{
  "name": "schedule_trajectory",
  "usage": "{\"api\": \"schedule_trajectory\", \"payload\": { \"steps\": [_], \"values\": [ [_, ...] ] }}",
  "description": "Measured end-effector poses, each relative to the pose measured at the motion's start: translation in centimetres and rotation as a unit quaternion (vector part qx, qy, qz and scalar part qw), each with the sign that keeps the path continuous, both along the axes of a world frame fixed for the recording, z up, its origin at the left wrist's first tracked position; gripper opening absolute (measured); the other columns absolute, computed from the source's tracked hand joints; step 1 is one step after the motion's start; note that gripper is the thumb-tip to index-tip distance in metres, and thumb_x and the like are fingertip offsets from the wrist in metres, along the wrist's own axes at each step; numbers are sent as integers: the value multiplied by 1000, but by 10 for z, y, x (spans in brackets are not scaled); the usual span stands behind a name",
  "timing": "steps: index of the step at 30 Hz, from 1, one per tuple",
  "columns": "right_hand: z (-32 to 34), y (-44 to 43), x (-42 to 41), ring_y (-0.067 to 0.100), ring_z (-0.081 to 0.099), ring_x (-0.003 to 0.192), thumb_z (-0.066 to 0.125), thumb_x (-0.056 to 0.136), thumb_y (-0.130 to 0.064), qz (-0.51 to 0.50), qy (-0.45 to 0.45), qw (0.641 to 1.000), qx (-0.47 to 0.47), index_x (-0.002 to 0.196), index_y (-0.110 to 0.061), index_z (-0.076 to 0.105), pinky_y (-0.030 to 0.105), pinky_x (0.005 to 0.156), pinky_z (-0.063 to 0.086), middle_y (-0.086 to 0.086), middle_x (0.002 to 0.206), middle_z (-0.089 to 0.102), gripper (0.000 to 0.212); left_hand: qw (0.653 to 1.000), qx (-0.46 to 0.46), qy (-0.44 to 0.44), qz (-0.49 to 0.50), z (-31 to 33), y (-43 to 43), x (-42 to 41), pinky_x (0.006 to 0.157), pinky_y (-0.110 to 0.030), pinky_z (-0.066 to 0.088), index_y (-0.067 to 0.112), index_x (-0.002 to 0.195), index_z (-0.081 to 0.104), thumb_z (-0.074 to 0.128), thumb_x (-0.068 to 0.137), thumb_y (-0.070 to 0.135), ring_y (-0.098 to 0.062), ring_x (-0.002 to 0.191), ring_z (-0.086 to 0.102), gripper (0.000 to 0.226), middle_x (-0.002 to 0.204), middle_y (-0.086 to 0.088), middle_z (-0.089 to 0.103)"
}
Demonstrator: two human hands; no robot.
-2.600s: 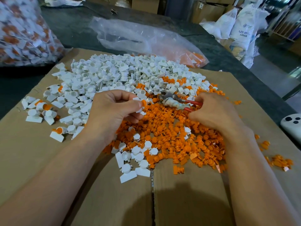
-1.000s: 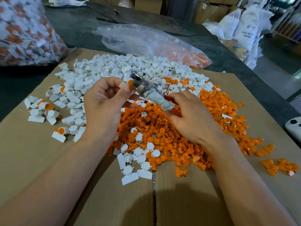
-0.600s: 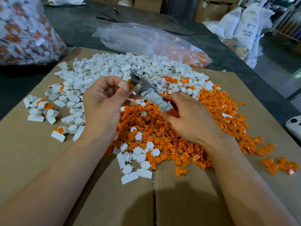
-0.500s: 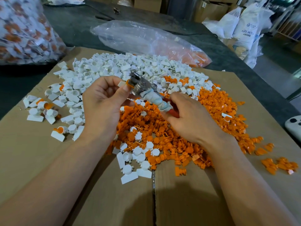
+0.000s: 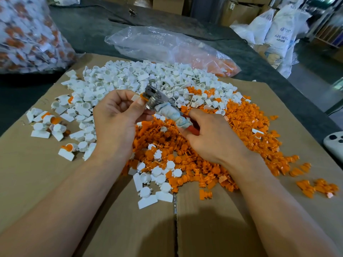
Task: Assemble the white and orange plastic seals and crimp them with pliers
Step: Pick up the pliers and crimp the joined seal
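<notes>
Seal (image 5: pixel 136 97), white with an orange insert, is pinched between the thumb and forefinger of the left hand (image 5: pixel 115 119), which holds it up above the piles near the middle of the view. The other fingers of that hand are curled in toward the palm. The pliers (image 5: pixel 155 98) meet the seal from the right, and their metal nose touches its orange end. Whether the jaws have closed on it cannot be told. The right hand (image 5: pixel 209 140) grips the pliers by the handles, fingers wrapped round them. The handles are bound in pale cloth, with a bit of red showing just beside the palm.

Both hands work over a sheet of cardboard (image 5: pixel 46 182) laid on a dark table (image 5: pixel 89 32). A heap of white pieces (image 5: pixel 148 78) covers the far part of the sheet, and a heap of orange pieces (image 5: pixel 246 123) spreads to the near right, the two mixing where they meet. A small cluster of joined seals (image 5: pixel 46 127) lies apart at the left, and a few white ones (image 5: pixel 154 184) lie by the cardboard's seam.

Beyond the sheet lies a clear bag (image 5: pixel 167 47) with some orange parts in its right end. A full bag (image 5: pixel 27 34) of white and orange parts stands at the far left. White sacks (image 5: pixel 278 32) stand at the far right, and a white device (image 5: pixel 334 143) shows at the right edge
</notes>
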State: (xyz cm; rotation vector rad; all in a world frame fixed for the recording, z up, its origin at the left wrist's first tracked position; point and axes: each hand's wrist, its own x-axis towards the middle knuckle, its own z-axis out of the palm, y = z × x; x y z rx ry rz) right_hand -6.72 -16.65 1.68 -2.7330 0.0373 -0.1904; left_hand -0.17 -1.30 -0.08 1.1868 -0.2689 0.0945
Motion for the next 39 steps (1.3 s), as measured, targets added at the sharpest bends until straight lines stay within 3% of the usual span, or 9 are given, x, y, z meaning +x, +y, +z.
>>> {"api": "schedule_trajectory", "payload": {
  "steps": [23,27,30,34,39],
  "values": [
    [-6,1,2,5,36,55,56,87,-40,-16,-32,998,-42,67,-30,26,24,46,20,-11,62,38,37,999,-12,36,2,3,0,0,52,-21,54,8,75,55,56,85,-7,-10,53,64,19,56,6,64],
    [-7,-9,5,7,39,64,58,83,-47,-35,-59,997,-41,83,-25,39,21,52,28,-13,73,39,30,998,-22,62,-4,1,0,0,51,-20,52,7,76,56,57,85,-5,-13,54,64,15,56,2,64],
    [-6,-22,7,15,48,81,61,78,-51,-80,-79,992,-52,95,-19,46,30,66,40,-3,88,50,39,992,-68,105,-18,1,1,2,54,-18,52,6,76,57,57,85,-6,-17,62,68,14,64,-4,65],
    [-7,-36,10,20,48,92,66,73,-53,-146,-89,981,-86,104,-15,50,31,73,33,-3,92,47,52,977,-138,156,-33,3,6,8,59,-16,53,5,78,56,57,82,-9,-18,70,70,15,67,-6,70],
    [-10,-53,13,27,51,100,71,69,-52,-211,-74,970,-101,110,-10,51,34,79,34,7,104,57,62,955,-223,196,16,4,13,17,62,-17,53,5,83,53,53,91,5,-17,72,71,8,67,-6,70]
  ]
}}
